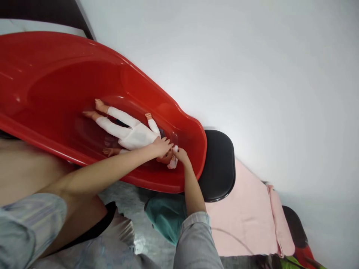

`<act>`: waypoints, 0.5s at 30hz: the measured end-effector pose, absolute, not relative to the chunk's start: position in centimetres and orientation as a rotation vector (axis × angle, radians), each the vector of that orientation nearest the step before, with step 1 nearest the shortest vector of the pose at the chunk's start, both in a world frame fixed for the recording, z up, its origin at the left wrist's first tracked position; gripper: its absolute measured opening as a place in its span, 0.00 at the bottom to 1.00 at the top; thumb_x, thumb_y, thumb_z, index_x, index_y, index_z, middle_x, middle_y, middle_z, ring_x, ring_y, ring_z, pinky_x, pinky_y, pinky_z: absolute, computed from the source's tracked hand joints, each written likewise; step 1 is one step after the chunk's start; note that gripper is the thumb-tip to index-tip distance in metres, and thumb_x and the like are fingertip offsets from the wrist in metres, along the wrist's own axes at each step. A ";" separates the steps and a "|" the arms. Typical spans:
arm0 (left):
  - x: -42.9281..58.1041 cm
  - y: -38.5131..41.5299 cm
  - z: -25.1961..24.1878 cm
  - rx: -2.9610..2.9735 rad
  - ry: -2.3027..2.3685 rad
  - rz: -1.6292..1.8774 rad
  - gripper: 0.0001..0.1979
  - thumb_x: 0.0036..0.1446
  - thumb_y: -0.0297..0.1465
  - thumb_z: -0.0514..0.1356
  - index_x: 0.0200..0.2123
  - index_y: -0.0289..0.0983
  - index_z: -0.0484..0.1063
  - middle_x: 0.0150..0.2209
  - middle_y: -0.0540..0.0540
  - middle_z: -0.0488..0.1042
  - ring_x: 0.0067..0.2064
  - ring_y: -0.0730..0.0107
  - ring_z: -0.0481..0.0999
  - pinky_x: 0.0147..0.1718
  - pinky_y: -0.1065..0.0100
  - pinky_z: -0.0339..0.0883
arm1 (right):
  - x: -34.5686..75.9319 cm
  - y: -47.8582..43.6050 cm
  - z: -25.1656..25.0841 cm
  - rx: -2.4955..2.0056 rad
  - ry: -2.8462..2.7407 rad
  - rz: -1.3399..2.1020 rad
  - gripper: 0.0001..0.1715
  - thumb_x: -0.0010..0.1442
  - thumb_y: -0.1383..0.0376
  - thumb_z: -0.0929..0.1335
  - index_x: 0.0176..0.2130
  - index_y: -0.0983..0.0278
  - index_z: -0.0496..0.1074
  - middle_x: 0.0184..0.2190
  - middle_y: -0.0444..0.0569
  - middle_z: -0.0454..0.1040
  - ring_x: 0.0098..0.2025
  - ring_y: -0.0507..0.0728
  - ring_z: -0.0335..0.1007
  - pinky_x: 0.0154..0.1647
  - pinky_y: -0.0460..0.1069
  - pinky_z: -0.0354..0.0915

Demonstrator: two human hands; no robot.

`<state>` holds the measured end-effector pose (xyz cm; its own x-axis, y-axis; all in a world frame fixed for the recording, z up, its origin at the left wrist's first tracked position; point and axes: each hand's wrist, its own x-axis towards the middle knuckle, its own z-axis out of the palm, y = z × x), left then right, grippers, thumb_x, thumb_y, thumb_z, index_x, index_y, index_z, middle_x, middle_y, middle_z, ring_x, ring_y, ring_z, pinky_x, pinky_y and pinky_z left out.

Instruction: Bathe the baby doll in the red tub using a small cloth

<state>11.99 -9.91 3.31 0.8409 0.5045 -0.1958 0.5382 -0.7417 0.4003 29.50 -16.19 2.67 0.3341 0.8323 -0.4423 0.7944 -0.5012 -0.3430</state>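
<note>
In the head view, a long plastic doll in a white fabric bodysuit (137,135) lies stretched out inside a glossy red plastic tub (56,78), its bare feet pointing toward the wider end and its head near the narrower one. The left hand (162,146) lies flat and uncurled over the doll's upper end, fingers spread, probably to keep the head steady against the tub floor. The right hand (182,155) comes in from the opposite side, fingers bent and seemingly pinching a soft pale pink and white cloth headpiece (172,163), so the two hands work around the head together. The tub's curved wall likely stops the doll from sliding away. Beyond the narrow end, a padded black seat (220,164) adjoins a pale pink cloth (244,209); whether the tub rests on that seat cannot be told
</note>
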 end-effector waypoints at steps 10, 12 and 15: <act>12.9 -9.1 -0.9 2.491 0.754 -0.145 0.49 0.41 0.35 0.72 0.68 0.38 0.61 0.64 0.32 0.66 0.65 0.40 0.62 0.64 0.39 0.51 | 30.2 -15.6 1.3 -2.131 -1.632 1.257 0.43 0.44 0.82 0.64 0.61 0.70 0.70 0.52 0.53 0.77 0.52 0.56 0.73 0.59 0.48 0.67; 12.7 -8.6 -1.3 2.492 0.704 -0.151 0.53 0.36 0.37 0.74 0.68 0.38 0.62 0.64 0.32 0.66 0.64 0.39 0.62 0.64 0.39 0.51 | 30.3 -15.9 0.9 -2.129 -1.553 1.328 0.53 0.43 0.82 0.66 0.68 0.69 0.62 0.56 0.57 0.75 0.53 0.59 0.74 0.59 0.52 0.68; 12.4 -8.1 -1.1 2.466 0.679 -0.123 0.51 0.35 0.37 0.73 0.66 0.38 0.64 0.63 0.33 0.67 0.63 0.38 0.63 0.63 0.40 0.52 | 30.6 -16.2 0.5 -2.178 -1.416 1.484 0.63 0.46 0.77 0.72 0.74 0.64 0.48 0.52 0.58 0.76 0.42 0.60 0.77 0.48 0.57 0.74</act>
